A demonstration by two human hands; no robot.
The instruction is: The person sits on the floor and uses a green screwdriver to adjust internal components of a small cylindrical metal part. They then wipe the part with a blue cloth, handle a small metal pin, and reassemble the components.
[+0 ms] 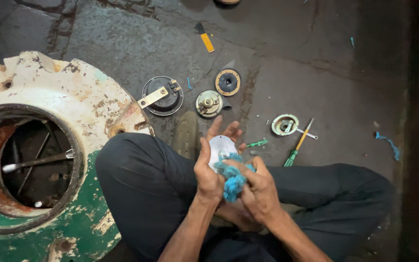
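My left hand (208,167) grips a thin white metal disc (220,145) by its edge, above my crossed legs in dark trousers. My right hand (257,187) presses a wad of blue rag (232,177) against the lower part of the disc. Both hands touch each other at the middle of the view. The lower half of the disc is hidden by the rag and my fingers.
On the dark concrete floor lie a black round housing with a brass bracket (162,96), a round metal coil part (209,103), an orange-rimmed black disc (228,81), a greenish cup part (285,124), a green-handled screwdriver (298,147) and a yellow-handled tool (204,37). A large rusty white-green wheel rim (40,150) stands at left.
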